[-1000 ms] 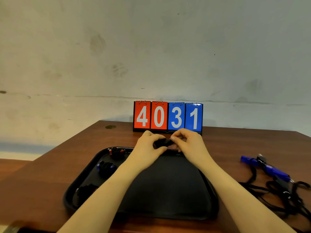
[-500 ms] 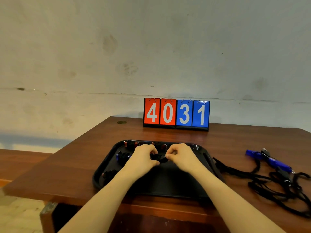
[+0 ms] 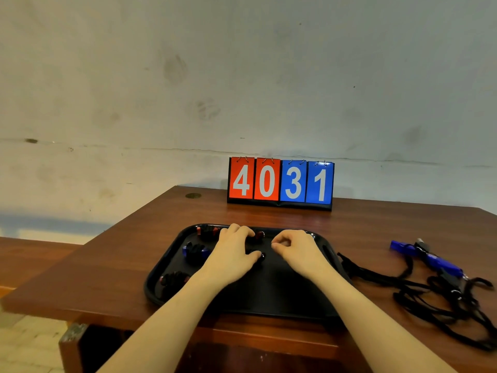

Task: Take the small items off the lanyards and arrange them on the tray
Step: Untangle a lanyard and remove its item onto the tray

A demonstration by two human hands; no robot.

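both hands over black tray (image 3: 166,267), apart from each other. left hand (image 3: 233,254) fingers curled, thumb pressing a small dark item (image 3: 260,256) onto tray. right hand (image 3: 297,247) fingers curled, nothing seen in it. more small items (image 3: 195,251) left of left hand. lanyards (image 3: 441,294) on table, right of right hand.

A brown wooden bench (image 3: 376,224) is carrying a black tray (image 3: 295,305), a numbered flip scoreboard (image 3: 280,183) behind it, and tangled black lanyards (image 3: 443,300) lying right of the tray.
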